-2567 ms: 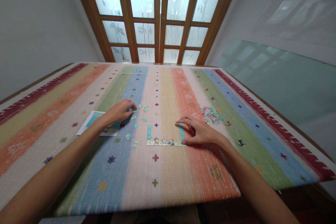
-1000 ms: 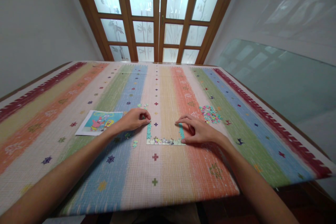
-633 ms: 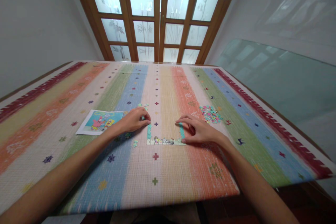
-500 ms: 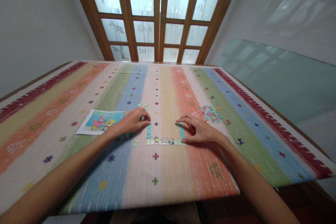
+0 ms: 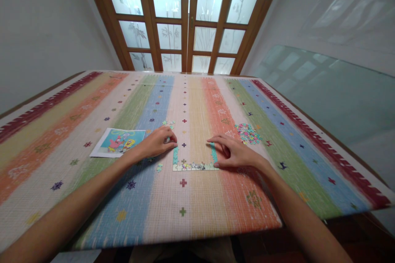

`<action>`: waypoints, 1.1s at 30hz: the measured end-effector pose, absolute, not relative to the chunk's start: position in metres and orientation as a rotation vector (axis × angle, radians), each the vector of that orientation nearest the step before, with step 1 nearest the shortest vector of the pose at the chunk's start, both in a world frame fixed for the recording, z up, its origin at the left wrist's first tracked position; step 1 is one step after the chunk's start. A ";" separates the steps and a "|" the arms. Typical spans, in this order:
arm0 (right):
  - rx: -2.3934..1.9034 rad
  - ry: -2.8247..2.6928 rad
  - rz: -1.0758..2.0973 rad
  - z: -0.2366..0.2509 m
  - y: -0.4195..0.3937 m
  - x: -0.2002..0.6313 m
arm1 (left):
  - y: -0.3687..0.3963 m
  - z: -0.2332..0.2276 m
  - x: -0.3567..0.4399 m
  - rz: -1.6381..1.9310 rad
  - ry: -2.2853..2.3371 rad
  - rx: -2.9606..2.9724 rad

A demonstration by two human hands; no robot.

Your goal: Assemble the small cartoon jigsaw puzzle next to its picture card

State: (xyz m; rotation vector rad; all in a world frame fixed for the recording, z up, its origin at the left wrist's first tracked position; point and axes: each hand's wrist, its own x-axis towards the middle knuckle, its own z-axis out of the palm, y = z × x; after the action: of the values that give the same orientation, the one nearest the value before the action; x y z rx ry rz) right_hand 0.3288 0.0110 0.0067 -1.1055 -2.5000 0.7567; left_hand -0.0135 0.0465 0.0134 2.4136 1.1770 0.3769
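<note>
A partly joined jigsaw border (image 5: 193, 167) lies on the striped tablecloth, with a pale bottom row and short teal columns rising at both ends. My left hand (image 5: 159, 141) is pinched at the top of the left column. A small pale-teal puzzle piece (image 5: 167, 140) shows inside its curled fingers; the fingertips hide what lies beneath them. My right hand (image 5: 231, 151) rests around the right column, thumb by the bottom corner and index finger near the top. Its fingers are apart, and no piece shows in them.
A heap of loose puzzle pieces (image 5: 247, 133) lies beyond my right hand. Several pieces (image 5: 168, 123) are behind my left hand, and another small cluster (image 5: 159, 168) is left of the border. A cartoon reference picture (image 5: 119, 143) lies at the left, partly behind my forearm.
Both hands keep nearly the same place and pose. The teal piece inside my left hand's fingers shows slightly less; the border looks unchanged.
</note>
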 end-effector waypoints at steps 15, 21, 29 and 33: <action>-1.123 -2.486 0.815 0.009 0.011 0.335 | 0.026 0.016 -0.032 0.387 1.069 2.463; -1.124 -2.490 0.798 0.006 0.011 0.335 | 0.013 0.008 -0.036 0.344 1.157 2.411; -1.144 -2.494 0.757 0.008 0.008 0.333 | 0.008 0.004 -0.036 0.362 1.153 2.413; -1.093 -2.434 0.687 0.008 0.008 0.331 | 0.012 0.006 -0.040 0.476 1.195 2.428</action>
State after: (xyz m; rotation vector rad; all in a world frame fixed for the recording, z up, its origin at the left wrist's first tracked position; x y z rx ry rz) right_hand 0.3312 0.0081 0.0081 -1.0933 -2.4343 0.6867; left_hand -0.0399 0.0121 0.0057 2.4279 1.1952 0.4756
